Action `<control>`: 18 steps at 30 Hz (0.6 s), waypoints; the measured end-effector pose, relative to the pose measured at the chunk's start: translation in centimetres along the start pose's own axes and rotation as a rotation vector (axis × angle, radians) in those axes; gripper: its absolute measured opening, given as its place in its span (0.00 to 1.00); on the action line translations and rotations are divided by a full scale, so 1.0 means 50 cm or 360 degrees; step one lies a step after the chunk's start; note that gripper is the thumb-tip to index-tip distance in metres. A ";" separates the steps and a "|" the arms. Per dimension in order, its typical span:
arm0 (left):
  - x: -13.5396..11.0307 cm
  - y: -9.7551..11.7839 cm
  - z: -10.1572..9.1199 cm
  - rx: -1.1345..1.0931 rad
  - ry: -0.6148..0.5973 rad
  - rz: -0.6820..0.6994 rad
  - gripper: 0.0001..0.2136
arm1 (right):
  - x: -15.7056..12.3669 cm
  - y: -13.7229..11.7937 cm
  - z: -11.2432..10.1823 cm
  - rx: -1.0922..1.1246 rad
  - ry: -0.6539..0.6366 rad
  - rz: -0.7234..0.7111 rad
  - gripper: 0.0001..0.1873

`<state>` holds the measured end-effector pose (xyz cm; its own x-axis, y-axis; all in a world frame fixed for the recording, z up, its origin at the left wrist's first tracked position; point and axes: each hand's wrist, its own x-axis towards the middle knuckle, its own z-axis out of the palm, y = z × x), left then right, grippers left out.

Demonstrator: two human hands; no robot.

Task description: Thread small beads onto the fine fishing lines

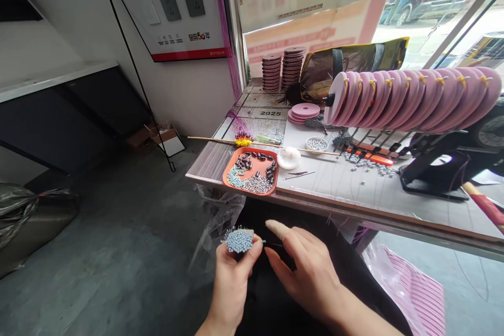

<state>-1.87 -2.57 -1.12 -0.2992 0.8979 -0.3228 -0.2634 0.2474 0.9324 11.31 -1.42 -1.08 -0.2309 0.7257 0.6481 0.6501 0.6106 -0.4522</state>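
Head | blue bundle [239, 241] held in my left hand [233, 276], just left of my right hand [311, 269], whose fingers part

Counted one blue bead bundle [239, 241] in left hand [232, 275], one orange tray [255, 165] beyond it; past right hand [309, 265], one white disc [289, 158], one bead bowl [317, 150], one bag [356, 58]; beyond both hands, one wooden stick [214, 140], two upright spool stacks [271, 72].
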 end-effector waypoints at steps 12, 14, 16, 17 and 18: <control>0.021 0.080 0.004 -0.0887 -0.0470 -0.0560 0.05 | -0.001 -0.015 -0.005 0.0204 -0.0572 -0.0043 0.13; 0.023 0.075 0.012 -0.0909 -0.0401 -0.0569 0.06 | 0.002 -0.015 -0.005 0.0224 -0.0561 -0.0007 0.13; 0.027 0.074 0.012 -0.0894 -0.0359 -0.0566 0.06 | 0.000 -0.014 -0.003 0.0237 -0.0574 0.0017 0.13; 0.032 0.078 0.008 -0.0880 -0.0341 -0.0553 0.06 | -0.002 -0.013 -0.002 0.0243 -0.0580 0.0025 0.13; 0.039 0.085 0.001 -0.0868 -0.0303 -0.0510 0.06 | -0.005 -0.013 -0.002 0.0251 -0.0591 0.0040 0.12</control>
<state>-3.51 0.24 2.21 0.0253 0.8715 -0.4897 -0.7543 0.3381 0.5628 11.02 -2.01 -0.90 -0.4809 0.7887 0.3831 0.5464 0.6113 -0.5726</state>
